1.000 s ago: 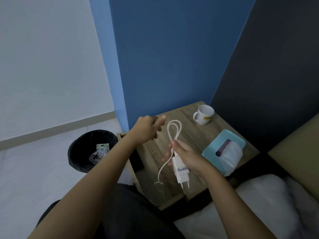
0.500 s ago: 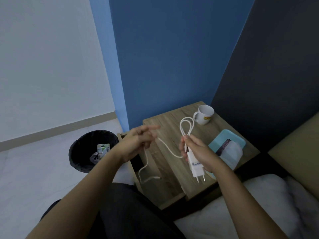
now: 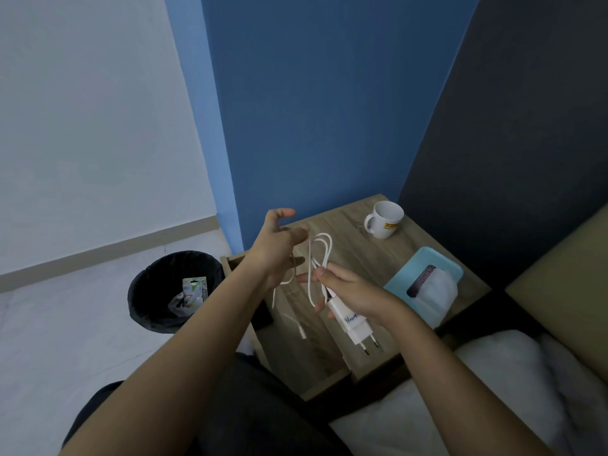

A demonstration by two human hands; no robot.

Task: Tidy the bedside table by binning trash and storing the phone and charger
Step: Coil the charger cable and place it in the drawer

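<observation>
- Two jobs look partly done: wrappers already lie in the black bin (image 3: pixel 176 291) on the floor, and the drawer (image 3: pixel 296 330) below the bedside table (image 3: pixel 348 255) stands open, ready for storing
- No phone can be made out for certain; a dark shape at the drawer's left edge may be it, so that step cannot be judged
- Right hand (image 3: pixel 348 291) is closed around the white charger (image 3: pixel 353 327), a hard, smooth block with two pins pointing down, and pinches the looped cable (image 3: pixel 320 255), thin and limp
- Left hand (image 3: pixel 276 248) is spread, with a strand draped over it
- Coiling is unfinished: the cable's loose end dangles over the drawer
- Glossy mug (image 3: pixel 385 218) and a teal tissue box (image 3: pixel 424 281) sit on the wood-grain top
</observation>
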